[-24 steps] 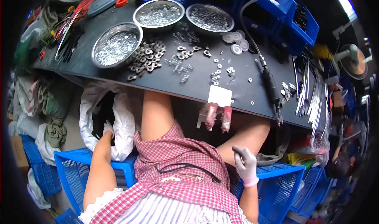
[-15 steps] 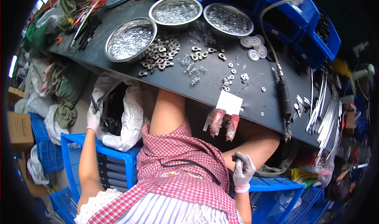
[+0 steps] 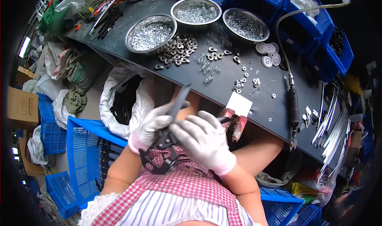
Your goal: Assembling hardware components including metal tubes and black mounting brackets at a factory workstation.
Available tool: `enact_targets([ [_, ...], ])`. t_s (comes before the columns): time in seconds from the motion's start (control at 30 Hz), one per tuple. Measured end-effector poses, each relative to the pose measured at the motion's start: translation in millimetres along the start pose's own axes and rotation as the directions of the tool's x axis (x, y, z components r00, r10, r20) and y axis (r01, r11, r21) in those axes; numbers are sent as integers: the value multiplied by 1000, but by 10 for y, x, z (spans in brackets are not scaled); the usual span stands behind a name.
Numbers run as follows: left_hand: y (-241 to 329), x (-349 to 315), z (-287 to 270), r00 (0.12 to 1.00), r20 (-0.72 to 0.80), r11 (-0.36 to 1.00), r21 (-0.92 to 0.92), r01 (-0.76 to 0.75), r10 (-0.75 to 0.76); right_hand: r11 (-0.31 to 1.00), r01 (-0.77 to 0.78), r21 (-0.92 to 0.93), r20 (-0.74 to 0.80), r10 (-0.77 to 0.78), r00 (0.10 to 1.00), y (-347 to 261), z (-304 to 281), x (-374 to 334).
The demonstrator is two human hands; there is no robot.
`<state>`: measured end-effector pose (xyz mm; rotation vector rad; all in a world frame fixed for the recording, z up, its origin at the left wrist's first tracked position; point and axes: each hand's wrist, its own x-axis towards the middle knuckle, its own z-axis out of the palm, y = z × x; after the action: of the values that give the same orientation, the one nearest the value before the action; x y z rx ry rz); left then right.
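1. Black plastic bracket point(image 3: 165, 146) sits over my lap, just below the dark workbench point(image 3: 262, 94) edge.
2. Left hand point(image 3: 153, 124) curls round its upright arm; right hand point(image 3: 203, 140) covers its middle, fingers point(image 3: 189, 136) pressed together, both gloved.
3. Risk, I judge: smooth gloves could slip, dropping it toward the blue crate point(image 3: 89, 146) left of the workbench.

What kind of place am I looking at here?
Probably a small assembly workshop: steel bowls of small metal parts sit on a dark workbench, with blue bins behind and loose washers spread out.
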<state>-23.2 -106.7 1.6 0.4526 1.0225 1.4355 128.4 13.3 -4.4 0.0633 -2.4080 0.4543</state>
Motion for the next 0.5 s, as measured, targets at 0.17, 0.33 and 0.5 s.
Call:
enact_targets([
  [0.17, -517, 304, -1, 945, -8, 932, 172, -320, 326, 745, -536, 396, -47, 600, 799, -44, -163, -430],
  [0.33, -555, 296, 323, 949, 274, 822, 496, -280, 158, -84, -477, 875, 320, 840, 439, -111, -127, -523],
  [0.5, -343, 230, 159, 986, 146, 876, 461, -139, 79, -85, -767, 635, 581, 708, 402, 64, -415, -203],
])
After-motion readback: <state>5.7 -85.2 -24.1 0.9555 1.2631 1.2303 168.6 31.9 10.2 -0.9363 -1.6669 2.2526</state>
